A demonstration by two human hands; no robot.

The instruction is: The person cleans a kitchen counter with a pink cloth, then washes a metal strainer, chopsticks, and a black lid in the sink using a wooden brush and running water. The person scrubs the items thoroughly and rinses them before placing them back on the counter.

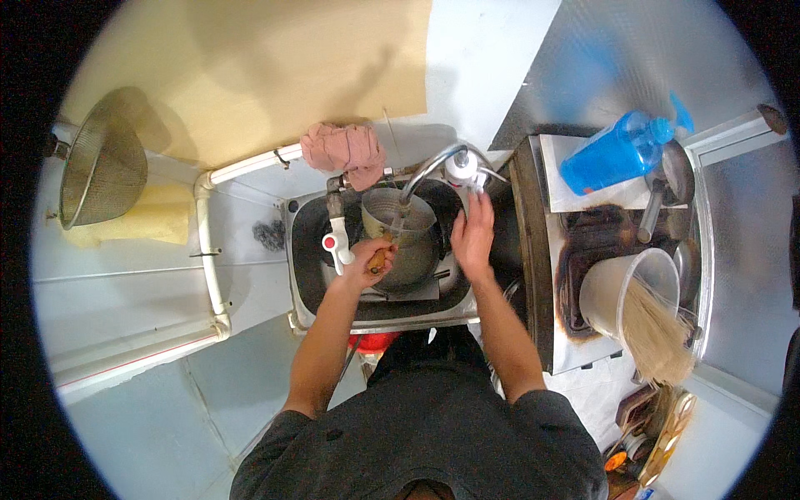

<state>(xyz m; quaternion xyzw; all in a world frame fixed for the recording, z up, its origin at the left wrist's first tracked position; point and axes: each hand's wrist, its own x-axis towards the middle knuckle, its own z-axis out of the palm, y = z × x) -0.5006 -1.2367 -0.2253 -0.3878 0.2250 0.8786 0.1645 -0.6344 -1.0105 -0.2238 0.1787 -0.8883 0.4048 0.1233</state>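
Note:
My left hand (pixel 370 264) is closed around a wooden handle (pixel 376 261) over the sink; the tool's far end lies under the curved metal faucet (pixel 431 167) and is hard to make out. Beneath it, a metal pot (pixel 406 265) and another round metal vessel (pixel 381 203) sit in the metal sink (pixel 381 325). At the right side of the basin, my right hand (pixel 475 234) reaches up to the white tap fitting (pixel 478 181), its fingertips at the small lever. Whether the fingers grip that lever cannot be told.
A white valve with a red button (pixel 336 244) stands left of the basin, near a pink cloth (pixel 345 150) on the pipe. Rightward are a blue pump bottle (pixel 615 153) and a plastic tub (pixel 603 294) holding a brush-like bundle (pixel 656 331). A mesh strainer (pixel 106 162) hangs far left.

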